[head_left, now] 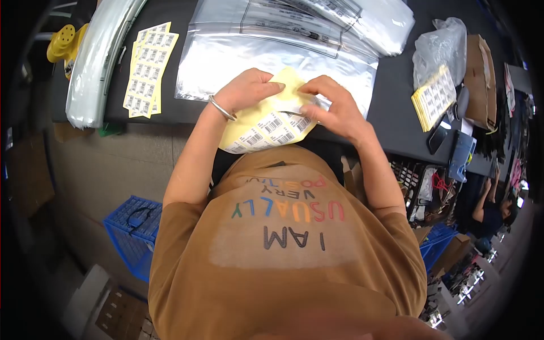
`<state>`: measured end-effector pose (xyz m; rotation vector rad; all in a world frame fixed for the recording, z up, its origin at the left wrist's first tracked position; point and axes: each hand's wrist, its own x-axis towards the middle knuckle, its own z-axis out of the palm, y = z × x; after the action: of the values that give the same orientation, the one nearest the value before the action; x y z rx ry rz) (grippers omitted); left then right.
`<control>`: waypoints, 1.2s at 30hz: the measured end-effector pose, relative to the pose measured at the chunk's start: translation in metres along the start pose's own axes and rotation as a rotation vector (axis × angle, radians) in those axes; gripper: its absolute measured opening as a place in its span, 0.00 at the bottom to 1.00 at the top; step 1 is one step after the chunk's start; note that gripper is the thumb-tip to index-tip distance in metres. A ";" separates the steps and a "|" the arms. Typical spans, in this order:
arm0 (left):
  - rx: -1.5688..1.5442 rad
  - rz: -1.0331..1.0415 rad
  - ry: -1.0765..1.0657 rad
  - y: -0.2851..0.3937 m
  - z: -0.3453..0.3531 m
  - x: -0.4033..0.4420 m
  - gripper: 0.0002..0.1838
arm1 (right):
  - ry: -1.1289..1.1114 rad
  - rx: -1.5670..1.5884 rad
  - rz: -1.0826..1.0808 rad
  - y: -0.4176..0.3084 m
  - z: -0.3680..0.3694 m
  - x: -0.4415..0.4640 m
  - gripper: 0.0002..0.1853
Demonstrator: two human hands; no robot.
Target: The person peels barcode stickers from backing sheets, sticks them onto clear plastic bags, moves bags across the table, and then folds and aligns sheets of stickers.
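Observation:
My left hand (pixel 249 89) grips the upper left of a yellow-backed sheet of barcode labels (pixel 265 135), its thumb lying on the yellow backing. The sheet is bent, with its printed side facing up near my body. At the sheet's right edge my right hand (pixel 335 107) is closed, thumb and fingers around a pale lifted strip (pixel 293 106). Whether that strip is one label or several I cannot tell. Beneath and beyond both hands lies a stack of clear plastic bags (pixel 209 62) with printed panels.
More barcode sheets (pixel 148 71) lie left, beside rolled clear plastic (pixel 93 68) and a yellow tool (pixel 67 44). On the right are a label stack (pixel 435 97), a crumpled bag (pixel 439 51), a cardboard box (pixel 480 82) and a phone (pixel 438 137). A blue crate (pixel 127 235) stands below.

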<state>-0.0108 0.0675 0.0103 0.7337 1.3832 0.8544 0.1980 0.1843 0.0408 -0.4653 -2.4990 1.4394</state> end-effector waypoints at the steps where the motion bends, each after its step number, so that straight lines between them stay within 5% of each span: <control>1: 0.084 0.008 -0.002 0.001 0.002 0.001 0.19 | -0.003 -0.030 -0.098 0.000 0.005 -0.005 0.20; 4: 0.344 0.186 0.043 0.010 0.007 -0.007 0.20 | 0.023 -0.201 -0.183 -0.012 0.011 -0.016 0.22; 6: 0.357 0.127 0.028 0.000 0.006 0.000 0.21 | 0.037 -0.330 -0.223 -0.009 0.016 -0.019 0.20; 14: 0.432 0.160 0.082 -0.013 0.017 -0.009 0.20 | 0.215 -0.275 -0.286 -0.012 0.047 -0.035 0.07; 18: 0.753 0.265 0.212 -0.031 0.005 -0.012 0.21 | 0.317 -0.141 -0.286 -0.024 0.056 -0.042 0.06; 23: 0.494 0.125 0.289 -0.054 -0.019 -0.037 0.25 | 0.553 0.055 0.003 -0.003 0.041 -0.049 0.02; 26: 0.162 0.091 0.259 -0.037 -0.004 -0.052 0.19 | 0.725 0.270 0.282 0.016 0.030 -0.053 0.05; 31: 0.069 0.268 0.289 -0.053 0.017 -0.040 0.16 | 0.997 0.524 0.225 0.050 0.015 -0.063 0.06; 33: 0.580 0.447 0.381 -0.057 0.014 -0.034 0.16 | 1.016 0.506 0.245 0.056 0.011 -0.067 0.07; 36: 0.782 0.604 0.510 -0.054 0.012 -0.031 0.16 | 0.984 0.329 0.291 0.068 0.000 -0.063 0.08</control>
<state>0.0056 0.0138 -0.0192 1.6778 2.0299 1.0002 0.2671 0.1927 -0.0204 -1.1525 -1.4337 1.2229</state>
